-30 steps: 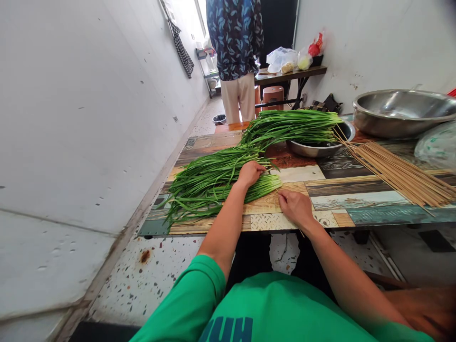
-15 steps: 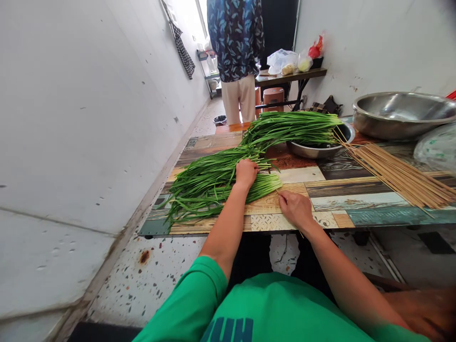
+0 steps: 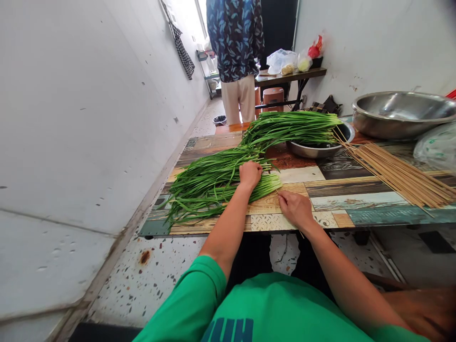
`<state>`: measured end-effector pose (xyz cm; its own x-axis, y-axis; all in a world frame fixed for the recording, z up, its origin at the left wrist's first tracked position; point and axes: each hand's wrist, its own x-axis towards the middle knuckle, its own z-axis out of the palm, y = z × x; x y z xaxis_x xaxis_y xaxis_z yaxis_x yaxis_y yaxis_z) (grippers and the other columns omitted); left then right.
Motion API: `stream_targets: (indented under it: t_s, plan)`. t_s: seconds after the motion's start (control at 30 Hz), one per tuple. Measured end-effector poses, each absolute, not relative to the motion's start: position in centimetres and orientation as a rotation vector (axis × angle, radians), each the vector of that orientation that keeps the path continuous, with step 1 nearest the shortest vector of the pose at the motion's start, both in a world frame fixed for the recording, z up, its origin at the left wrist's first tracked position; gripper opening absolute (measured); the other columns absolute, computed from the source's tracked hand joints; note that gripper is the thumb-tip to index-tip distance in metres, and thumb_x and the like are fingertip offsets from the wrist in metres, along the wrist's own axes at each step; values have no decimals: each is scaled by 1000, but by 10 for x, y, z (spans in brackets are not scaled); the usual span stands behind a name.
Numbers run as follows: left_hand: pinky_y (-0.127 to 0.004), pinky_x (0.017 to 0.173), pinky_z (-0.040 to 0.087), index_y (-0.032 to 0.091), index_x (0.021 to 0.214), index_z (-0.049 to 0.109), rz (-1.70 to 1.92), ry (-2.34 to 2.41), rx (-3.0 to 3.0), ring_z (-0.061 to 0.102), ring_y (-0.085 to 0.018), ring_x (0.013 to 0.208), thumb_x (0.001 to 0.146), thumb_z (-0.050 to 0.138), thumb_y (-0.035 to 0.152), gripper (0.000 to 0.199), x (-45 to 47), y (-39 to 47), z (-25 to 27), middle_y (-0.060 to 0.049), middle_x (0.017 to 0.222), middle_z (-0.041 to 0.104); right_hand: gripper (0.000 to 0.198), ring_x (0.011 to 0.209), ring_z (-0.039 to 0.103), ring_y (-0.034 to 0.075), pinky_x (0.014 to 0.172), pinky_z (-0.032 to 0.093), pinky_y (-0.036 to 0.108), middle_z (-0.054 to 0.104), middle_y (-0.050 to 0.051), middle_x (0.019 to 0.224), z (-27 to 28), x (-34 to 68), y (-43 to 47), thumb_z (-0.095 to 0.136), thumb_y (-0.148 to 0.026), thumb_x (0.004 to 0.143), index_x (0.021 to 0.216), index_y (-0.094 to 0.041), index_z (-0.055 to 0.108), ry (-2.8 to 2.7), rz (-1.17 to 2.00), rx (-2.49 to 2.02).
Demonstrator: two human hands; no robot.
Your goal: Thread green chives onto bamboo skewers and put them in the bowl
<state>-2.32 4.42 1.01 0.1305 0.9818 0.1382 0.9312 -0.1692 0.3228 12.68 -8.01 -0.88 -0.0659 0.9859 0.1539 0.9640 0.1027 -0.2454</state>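
Long green garlic chives (image 3: 210, 173) lie on the table, their pale stem ends pointing right. My left hand (image 3: 251, 174) is closed over the stems near those ends, its fingertips partly hidden. Just right of the cut ends, my right hand (image 3: 296, 207) pinches a thin bamboo skewer (image 3: 302, 234). One tip of the skewer shows by the lower stems and its other end sticks out under my wrist. Farther back, a second bunch of chives (image 3: 292, 126) rests across a small metal bowl (image 3: 309, 151).
Many loose bamboo skewers (image 3: 402, 173) lie fanned out on the right of the patterned table (image 3: 370, 217). Behind them are a wide steel basin (image 3: 402, 121) and a clear plastic bag (image 3: 436, 145). A person (image 3: 237, 57) stands beyond the table, beside a bench (image 3: 302, 75) holding bags.
My left hand has shifted slightly right along the chives toward their stem ends. My right hand with the skewer stays in place.
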Motion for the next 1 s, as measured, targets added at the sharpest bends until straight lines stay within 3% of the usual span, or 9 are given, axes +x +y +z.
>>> stream_targets:
  t_s: [0.23,1.0]
  plan:
    - [-40,93,39,23,89,76,536,1905,2162,62,-22,97,83,57,24,20,-18,43,7,-5,97,74,36,84,67,20,67,39,28,75,5,93,-6,127,-80,39,-30,91,108,-24,70,-2098,139,-1940]
    - [-31,87,44,25,88,77,608,1947,2062,64,-20,95,80,60,24,19,-14,45,5,-2,96,75,37,84,67,20,68,40,27,75,6,92,-4,129,-78,39,-31,91,107,-24,71,-2118,144,-1963]
